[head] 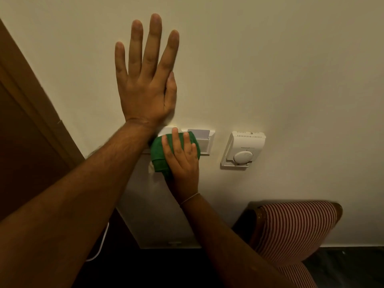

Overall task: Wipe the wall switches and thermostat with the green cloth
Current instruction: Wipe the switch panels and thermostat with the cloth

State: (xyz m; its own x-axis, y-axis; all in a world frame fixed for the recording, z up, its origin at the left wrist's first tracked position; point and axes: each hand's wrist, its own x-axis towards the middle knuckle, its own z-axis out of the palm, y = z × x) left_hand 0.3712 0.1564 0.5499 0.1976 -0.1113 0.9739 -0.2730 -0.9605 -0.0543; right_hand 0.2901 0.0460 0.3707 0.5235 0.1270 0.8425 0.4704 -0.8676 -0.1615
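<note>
My right hand presses a folded green cloth flat against the white wall switches, covering most of the plate. A key card sticks up from a slot in the plate's right part. My left hand lies flat on the wall above the switches, fingers spread, holding nothing; its forearm crosses over the plate's left end. The white thermostat with a round dial hangs on the wall to the right of the switches, apart from the cloth.
A brown wooden door frame runs along the left. Below the switches a white panel is fixed to the wall, with a white cable beside it. A red-and-white striped chair stands at the lower right against the wall.
</note>
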